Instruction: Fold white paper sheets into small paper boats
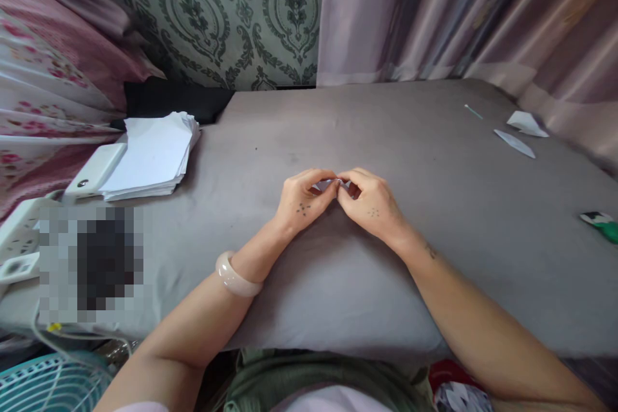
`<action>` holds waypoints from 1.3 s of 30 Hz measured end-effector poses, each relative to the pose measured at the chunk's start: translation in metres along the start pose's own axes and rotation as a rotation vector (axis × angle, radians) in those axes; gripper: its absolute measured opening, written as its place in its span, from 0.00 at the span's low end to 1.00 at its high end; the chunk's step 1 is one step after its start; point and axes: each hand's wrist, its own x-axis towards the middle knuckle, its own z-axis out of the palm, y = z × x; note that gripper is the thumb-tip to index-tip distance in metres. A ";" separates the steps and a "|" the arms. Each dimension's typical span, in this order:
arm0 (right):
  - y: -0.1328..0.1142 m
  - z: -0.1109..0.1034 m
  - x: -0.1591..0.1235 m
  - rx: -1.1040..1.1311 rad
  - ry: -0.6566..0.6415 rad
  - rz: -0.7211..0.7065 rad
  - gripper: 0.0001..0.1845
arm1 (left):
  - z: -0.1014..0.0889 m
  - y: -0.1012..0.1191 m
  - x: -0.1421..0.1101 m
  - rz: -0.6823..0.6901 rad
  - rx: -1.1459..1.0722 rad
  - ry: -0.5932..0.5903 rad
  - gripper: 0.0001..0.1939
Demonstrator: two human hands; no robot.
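My left hand (304, 201) and my right hand (369, 201) meet over the middle of the grey-covered table (299, 122). Thumbs and fingertips of both are pinched together on a small piece of white paper (324, 186). Most of that paper is hidden by my fingers, so its shape cannot be made out. A pale bangle (236, 275) circles my left wrist. Dark dots mark the backs of both hands.
At the left lie a stack of white paper (149, 154), a white box-like device (95, 170) and a power strip (22, 232). Far right are a folded paper piece (527, 122), a pointed paper piece (514, 143), a thin stick (473, 111) and a green-and-white object (601, 225).
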 end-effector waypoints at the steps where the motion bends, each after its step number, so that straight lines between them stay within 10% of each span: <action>1: 0.000 0.000 0.000 0.002 -0.006 0.003 0.10 | 0.000 0.000 0.000 -0.010 0.001 -0.005 0.06; 21: 0.007 -0.003 0.003 0.100 -0.045 0.074 0.10 | -0.009 0.000 0.007 -0.035 0.020 -0.009 0.10; 39: 0.026 -0.030 0.008 -0.002 -0.244 0.179 0.13 | -0.045 -0.025 0.014 0.057 0.192 -0.545 0.06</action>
